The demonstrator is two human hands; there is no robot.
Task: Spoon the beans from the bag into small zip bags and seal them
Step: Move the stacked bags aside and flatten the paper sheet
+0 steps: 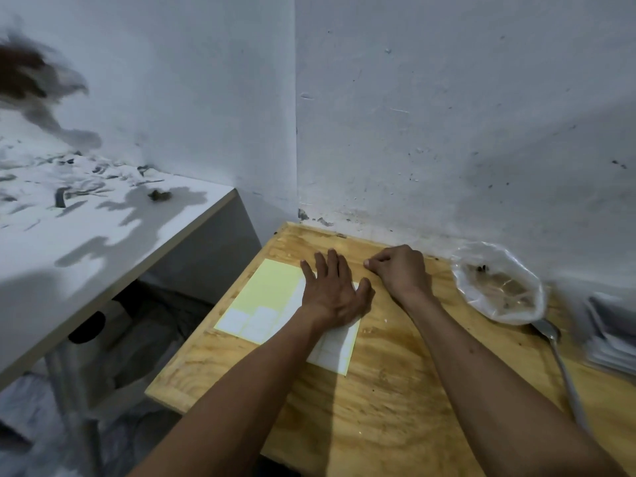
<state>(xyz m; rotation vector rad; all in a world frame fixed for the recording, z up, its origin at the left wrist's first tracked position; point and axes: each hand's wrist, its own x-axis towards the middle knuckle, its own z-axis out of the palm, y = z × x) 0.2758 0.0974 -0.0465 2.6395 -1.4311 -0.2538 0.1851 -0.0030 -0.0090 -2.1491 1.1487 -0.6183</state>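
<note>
Two bare hands work on a plywood counter [395, 390]. Left hand [332, 294] lies flat, fingers spread, pressing a yellow label sheet [272, 290]. Just right of the sheet, the right hand [399, 270] has curled fingers; whether they pinch anything I cannot tell. Further right of the sheet sits the clear bean bag [499, 287], a spoon [557, 352] beside it, and blurred small zip bags [609, 339].

A yellow-backed label sheet [275, 297] with several white labels lies flat on the plywood tabletop [395, 390]. A white side table [103, 235], marked with dark debris, stands to the left. Scuffed white walls [447, 132] meet behind.
</note>
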